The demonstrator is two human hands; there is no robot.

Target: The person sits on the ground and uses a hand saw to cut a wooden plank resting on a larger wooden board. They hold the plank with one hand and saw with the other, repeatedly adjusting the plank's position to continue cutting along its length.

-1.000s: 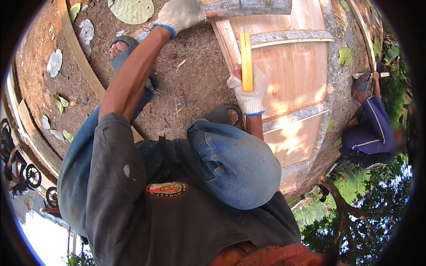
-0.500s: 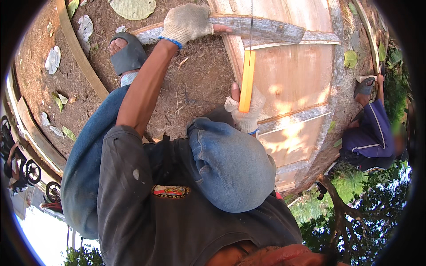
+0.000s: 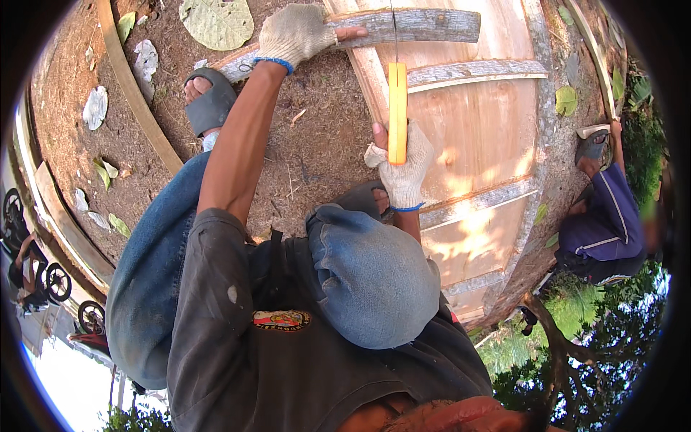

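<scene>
My left hand (image 3: 296,32), in a knitted work glove with a bare thumb, is closed around a bark-edged wooden strip (image 3: 432,26). The strip reaches left to beside my sandalled left foot (image 3: 209,101), and its other end lies over a wooden panel (image 3: 468,133). My right hand (image 3: 404,162), gloved too, grips the yellow handle of a handsaw (image 3: 397,108). Its thin dark blade, seen nearly edge-on, runs up from the handle and crosses the strip to the right of my left hand. How deep the teeth sit in the wood cannot be made out.
Several bark-edged battens (image 3: 479,70) cross the panel. A long curved board (image 3: 133,86) lies on the soil to the left, among dry leaves (image 3: 216,21). Another person (image 3: 601,209) sits at the right beyond the panel. Motorbikes (image 3: 57,281) stand at the far left.
The saw and my right hand have moved a little farther from me. The strip's right end has swung away from me, farther from the nearest batten. My left hand keeps its grip.
</scene>
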